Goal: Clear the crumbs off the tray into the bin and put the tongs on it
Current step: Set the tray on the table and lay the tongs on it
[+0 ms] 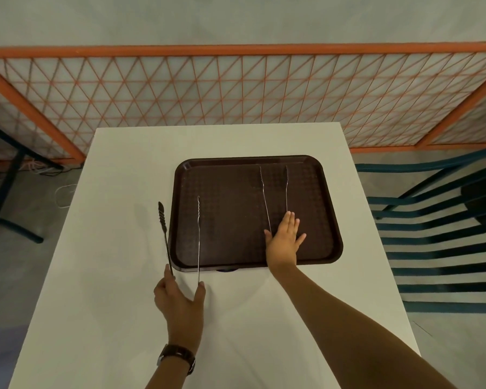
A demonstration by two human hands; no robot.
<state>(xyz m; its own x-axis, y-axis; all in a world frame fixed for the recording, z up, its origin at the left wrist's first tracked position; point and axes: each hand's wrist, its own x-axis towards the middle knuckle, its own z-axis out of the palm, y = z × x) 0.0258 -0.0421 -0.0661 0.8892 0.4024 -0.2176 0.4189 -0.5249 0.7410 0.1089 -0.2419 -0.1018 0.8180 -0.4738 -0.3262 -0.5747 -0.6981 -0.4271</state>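
At the near edge of the white table [118,197], the left hand [180,297] grips the hinge end of the metal tongs [198,234], which straddle the left rim of the brown tray [225,169]. The right hand [285,240] lies flat, fingers straight, on a second pair of tongs [265,197] already on the tray. Placing seems under way (next, probably, shifting the held pair fully aboard). Crumbs are too faint to tell; no bin shows.

A white rectangular table [118,248] carries one dark brown tray [230,226], lying flat on its top. The tray sits in the far half, closer to the right edge than the left, its sides roughly parallel to the table's edges.
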